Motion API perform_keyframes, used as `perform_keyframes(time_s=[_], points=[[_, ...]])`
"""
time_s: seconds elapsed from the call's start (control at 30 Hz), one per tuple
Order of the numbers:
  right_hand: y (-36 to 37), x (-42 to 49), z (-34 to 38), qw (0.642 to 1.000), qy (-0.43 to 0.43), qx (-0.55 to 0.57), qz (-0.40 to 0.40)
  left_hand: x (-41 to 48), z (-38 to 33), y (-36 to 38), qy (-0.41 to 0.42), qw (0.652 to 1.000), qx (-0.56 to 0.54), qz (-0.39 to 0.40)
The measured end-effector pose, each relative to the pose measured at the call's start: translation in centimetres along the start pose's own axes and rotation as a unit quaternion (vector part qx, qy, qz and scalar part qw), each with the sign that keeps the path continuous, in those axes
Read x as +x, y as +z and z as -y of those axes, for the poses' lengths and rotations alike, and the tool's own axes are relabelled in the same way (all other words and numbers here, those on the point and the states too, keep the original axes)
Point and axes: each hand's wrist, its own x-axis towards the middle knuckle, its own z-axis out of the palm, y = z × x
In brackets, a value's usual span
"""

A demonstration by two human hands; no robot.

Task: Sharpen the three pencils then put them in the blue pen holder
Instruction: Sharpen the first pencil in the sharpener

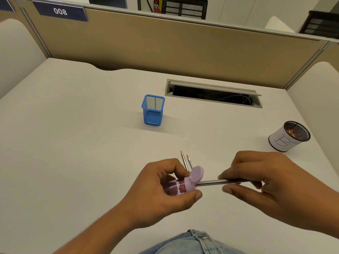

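My left hand [161,186] grips a lilac pencil sharpener [185,184] with a clear shavings container and its round lid flipped open. A grey pencil [211,182] lies level with its tip inside the sharpener, and my right hand [260,178] pinches it between thumb and fingers. Two sharpened pencils [185,160] lie side by side on the white desk [73,143] just behind my left hand, points away from me. The blue mesh pen holder [153,110] stands upright further back, left of centre.
A round mesh cup [288,136] wrapped in white paper, with shavings inside, stands at the right. An open cable tray [212,94] is set into the desk behind the holder. Tan partition walls close the desk at the back and sides.
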Motion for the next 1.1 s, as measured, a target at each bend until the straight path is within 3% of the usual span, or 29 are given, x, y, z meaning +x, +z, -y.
perform_keyframes(time_s=[0.13, 0.27, 0.37, 0.43, 0.5, 0.57, 0.63, 0.7, 0.83, 0.9, 0.97, 1.03, 1.1], points=[[0.0, -0.1, -0.2, 0.992, -0.084, -0.079, -0.051, 0.0, -0.4, -0.1, -0.004, 1.000, 0.014, 0.018], [0.4, 0.0, -0.4, 0.948, -0.160, -0.217, -0.167, -0.1, -0.8, 0.0, 0.005, 1.000, -0.012, 0.020], [0.6, -0.1, -0.1, 0.952, -0.164, -0.208, -0.156, -0.1, -0.9, 0.4, 0.054, 0.998, 0.018, -0.006], [0.8, -0.1, 0.4, 0.979, -0.102, -0.138, -0.111, -0.1, -0.8, 0.6, 0.125, 0.988, 0.090, -0.029], [0.9, 0.1, 0.9, 0.996, 0.065, 0.046, -0.032, 0.1, -0.6, 0.8, 0.199, 0.965, 0.170, -0.035], [0.9, 0.5, 0.6, 0.939, 0.224, 0.258, 0.035, 0.3, -0.4, 0.9, 0.235, 0.946, 0.223, -0.021], [0.6, 0.7, 0.3, 0.915, 0.265, 0.294, 0.080, 0.5, -0.5, 1.0, 0.226, 0.949, 0.218, -0.018], [0.4, 0.5, 0.2, 0.944, 0.229, 0.229, 0.066, 0.5, -0.7, 1.0, 0.177, 0.971, 0.161, -0.020], [-0.4, -0.1, 0.2, 0.998, 0.041, -0.011, -0.052, 0.4, -1.3, 1.1, 0.029, 0.999, 0.037, -0.007], [-0.4, -0.1, -0.3, 0.979, -0.107, -0.148, -0.095, 0.3, -1.6, 1.1, 0.001, 1.000, -0.001, 0.007], [0.1, -0.2, -0.8, 0.952, -0.180, -0.221, -0.113, 0.2, -1.6, 1.3, 0.013, 1.000, -0.010, 0.007], [0.2, -0.1, -0.3, 0.968, -0.138, -0.189, -0.095, 0.1, -1.3, 1.4, 0.093, 0.993, 0.060, -0.028], [0.3, 0.2, 0.5, 0.999, 0.031, 0.027, -0.005, 0.0, -0.8, 1.4, 0.218, 0.957, 0.186, -0.042]])
